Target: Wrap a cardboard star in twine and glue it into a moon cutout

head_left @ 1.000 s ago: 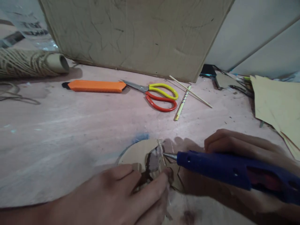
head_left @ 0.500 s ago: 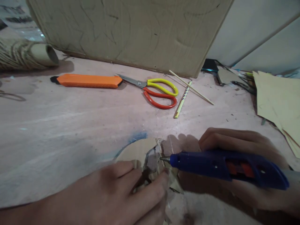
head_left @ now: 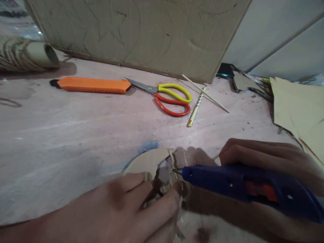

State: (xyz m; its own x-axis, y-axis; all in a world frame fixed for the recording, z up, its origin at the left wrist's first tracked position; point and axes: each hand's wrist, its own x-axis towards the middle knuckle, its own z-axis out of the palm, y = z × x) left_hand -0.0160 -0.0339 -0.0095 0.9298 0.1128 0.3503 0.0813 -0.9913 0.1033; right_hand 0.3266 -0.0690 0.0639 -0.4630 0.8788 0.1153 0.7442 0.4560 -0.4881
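My left hand is closed on a rounded cardboard piece low in the view, its fingers pressing near an opening cut in the piece. Along the cardboard's right edge runs a thin strand of twine, beside my left fingertips. My right hand grips a dark blue hot glue gun, which points left. The metal nozzle meets or nearly meets the twine; exact contact cannot be made out. My left hand hides the lower part of the cardboard.
Beyond my hands lie an orange utility knife, scissors with yellow and red handles, a pencil and a wooden stick. A twine roll is at left, cardboard sheets at right, a large cardboard panel behind.
The back of the glue gun has dipped and shifted slightly right with my right hand, while its nozzle stays by the twine. My left hand is almost still. The whole view shifts slightly.
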